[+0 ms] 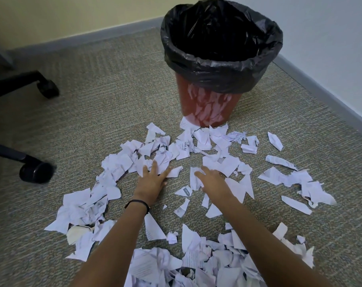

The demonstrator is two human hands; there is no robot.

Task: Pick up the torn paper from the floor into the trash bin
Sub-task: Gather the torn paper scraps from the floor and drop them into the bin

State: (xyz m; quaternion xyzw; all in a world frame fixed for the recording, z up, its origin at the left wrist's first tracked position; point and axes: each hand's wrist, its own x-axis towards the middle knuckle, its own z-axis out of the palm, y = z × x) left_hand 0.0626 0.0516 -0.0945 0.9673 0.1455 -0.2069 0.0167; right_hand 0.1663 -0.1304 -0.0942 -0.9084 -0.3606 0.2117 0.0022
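Note:
Torn white paper (217,141) lies scattered over the carpet in a wide ring, from the foot of the bin down to a thick heap at the bottom edge. The red trash bin (207,104) stands upright at the top centre, lined with a black bag (221,65); its inside looks dark. My left hand (153,181) rests flat with fingers spread, its fingertips on scraps left of centre. My right hand (212,179) reaches low over the carpet, fingers curved onto a scrap (194,179). Neither hand has lifted anything.
Two black chair legs with castors (36,171) (47,88) stick in from the left. Grey skirting (321,90) and walls meet in a corner behind the bin. A bare patch of carpet (176,214) lies between my forearms.

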